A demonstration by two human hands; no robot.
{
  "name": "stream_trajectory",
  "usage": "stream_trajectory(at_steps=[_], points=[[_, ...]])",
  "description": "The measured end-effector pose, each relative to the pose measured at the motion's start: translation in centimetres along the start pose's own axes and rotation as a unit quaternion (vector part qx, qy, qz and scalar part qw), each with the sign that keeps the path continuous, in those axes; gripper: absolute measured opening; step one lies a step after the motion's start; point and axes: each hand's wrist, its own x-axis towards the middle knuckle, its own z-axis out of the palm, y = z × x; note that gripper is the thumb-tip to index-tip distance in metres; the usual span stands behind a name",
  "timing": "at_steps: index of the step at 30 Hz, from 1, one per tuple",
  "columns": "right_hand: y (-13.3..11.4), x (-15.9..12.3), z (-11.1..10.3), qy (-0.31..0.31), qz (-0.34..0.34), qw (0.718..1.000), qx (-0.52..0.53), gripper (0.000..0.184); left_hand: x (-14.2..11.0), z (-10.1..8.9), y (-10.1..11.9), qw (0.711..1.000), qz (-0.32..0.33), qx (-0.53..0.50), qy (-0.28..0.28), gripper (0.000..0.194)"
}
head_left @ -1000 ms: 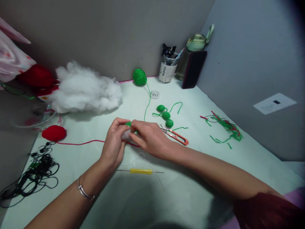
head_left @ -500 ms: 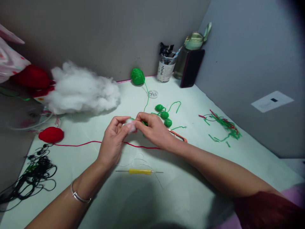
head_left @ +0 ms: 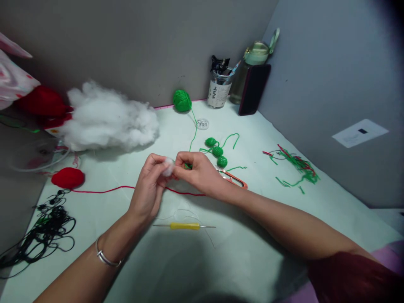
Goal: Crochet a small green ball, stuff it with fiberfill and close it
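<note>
A small tuft of white stuffing (head_left: 168,167) sits between my two hands above the middle of the table. My left hand (head_left: 148,181) pinches it between thumb and fingers. From the other side, my right hand (head_left: 197,172) closes thumb and fingertips on its edge. A bit of green yarn work (head_left: 188,166) peeks out under the curled right fingers; whether they grip it is hidden. Red yarn (head_left: 186,193) runs across the table below both hands. Nearer me lies a crochet hook with a yellow handle (head_left: 184,226). Just beyond my right hand are small green crocheted balls (head_left: 217,152).
White stuffing (head_left: 110,120) is heaped at the back left, near a red yarn ball (head_left: 67,178) and tangled black cord (head_left: 47,231). Orange-handled snippers (head_left: 235,179) lie by my right wrist. A green yarn ball (head_left: 182,101), pen jar (head_left: 219,90), bottle and phone (head_left: 255,89) line the back.
The tuft and the fingertips have shifted slightly left. The green piece that showed behind the tuft is now visible only under my right fingers.
</note>
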Motion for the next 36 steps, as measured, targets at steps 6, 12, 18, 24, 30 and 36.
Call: stream_trajectory(at_steps=[6, 12, 18, 24, 30, 36], points=[[0.1, 0.7, -0.7, 0.004, 0.082, 0.985, 0.154, 0.017, -0.3, -0.1, -0.2, 0.998, 0.002, 0.007, -0.058, 0.022], [-0.1, 0.2, -0.4, -0.024, 0.006, 0.998, 0.061, 0.02, 0.2, -0.2, -0.6, 1.0, 0.006, -0.004, -0.004, 0.03], [-1.4, -1.7, 0.7, -0.02, -0.024, 0.994, -0.1, 0.014, 0.6, -0.6, -0.8, 0.999, 0.008, 0.046, 0.004, 0.023], [-0.7, -0.9, 1.0, -0.03, 0.032, 0.993, 0.112, 0.031, 0.7, -0.8, -1.5, 0.967, 0.196, 0.162, 0.025, 0.021], [0.3, 0.2, 0.3, -0.036, 0.024, 0.989, 0.139, 0.045, 0.4, -0.9, -0.2, 0.966, 0.171, 0.192, -0.02, 0.019], [0.1, 0.3, 0.0, 0.011, -0.018, 1.0, 0.022, 0.046, 0.3, -1.3, 2.1, 0.982, 0.073, 0.151, -0.091, 0.018]])
